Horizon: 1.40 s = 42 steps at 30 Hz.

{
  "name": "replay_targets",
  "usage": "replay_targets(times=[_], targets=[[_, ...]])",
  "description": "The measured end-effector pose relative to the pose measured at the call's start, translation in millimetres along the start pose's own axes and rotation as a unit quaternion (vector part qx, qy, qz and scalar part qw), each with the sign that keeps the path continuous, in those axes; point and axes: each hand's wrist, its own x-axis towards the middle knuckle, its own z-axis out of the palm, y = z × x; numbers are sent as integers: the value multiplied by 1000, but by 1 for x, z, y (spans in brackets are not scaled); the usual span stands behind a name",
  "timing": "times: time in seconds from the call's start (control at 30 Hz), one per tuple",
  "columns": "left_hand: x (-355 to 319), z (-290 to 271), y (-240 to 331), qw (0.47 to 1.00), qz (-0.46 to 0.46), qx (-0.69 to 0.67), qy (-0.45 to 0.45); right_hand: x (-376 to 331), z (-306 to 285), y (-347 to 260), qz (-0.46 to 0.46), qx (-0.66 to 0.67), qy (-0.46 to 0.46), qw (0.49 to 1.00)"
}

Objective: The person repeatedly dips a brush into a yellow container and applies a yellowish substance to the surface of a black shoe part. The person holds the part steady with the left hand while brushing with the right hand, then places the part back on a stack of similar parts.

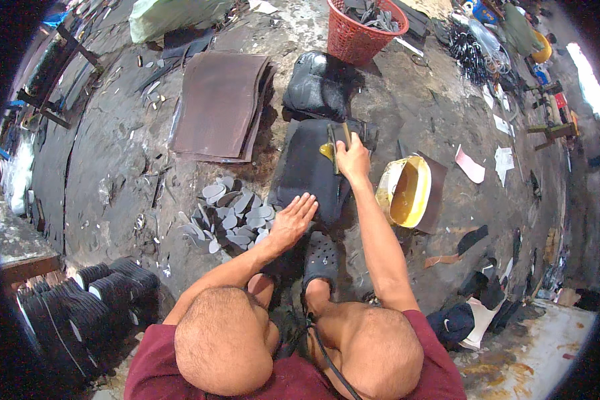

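A black sheet (303, 157) lies on a dark block between my feet and a shiny black bundle (320, 83). My left hand (292, 221) rests on the sheet's near edge, palm down with fingers stretched out. My right hand (353, 160) is closed around a spreader (334, 148) with a thin dark edge and a light stick-like part. Beside its edge, a blob of yellow glue (326, 151) sits on the sheet. To the right stands a yellowish tub (384, 187) with amber glue inside. Grey oval cut-outs (237, 217) are heaped left of my left hand.
Brown sheets (217, 107) are stacked at the far left of the block. A red basket (357, 40) of grey pieces stands at the back. Rows of black soles (67, 313) lie at the lower left. Scraps (470, 165) litter the floor on the right.
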Motion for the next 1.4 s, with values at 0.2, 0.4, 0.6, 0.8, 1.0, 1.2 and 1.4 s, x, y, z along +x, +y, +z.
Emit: replay_targets(times=[0.2,0.4,0.6,0.8,1.0,1.2,1.4], targets=[[-6,-6,-4,1000,-4,-14,7,-36,0,-18,31,-82,9,996],[-8,-13,-7,999,15,-44,-19,38,21,-47,-72,-84,-48,993],[-8,-12,-8,999,21,-50,-9,48,40,-121,-391,-344,-381,764],[2,-4,-13,991,-67,-95,-73,-28,34,-103,-467,-140,-421,765],[15,-10,-25,996,36,-82,-19,67,-15,-47,-195,-233,-140,942],[2,-2,-2,999,25,-22,16,18,9,-61,-284,-252,-281,881],[-10,29,4,975,-89,-152,134,-102,57,-115,-485,-239,-423,727]])
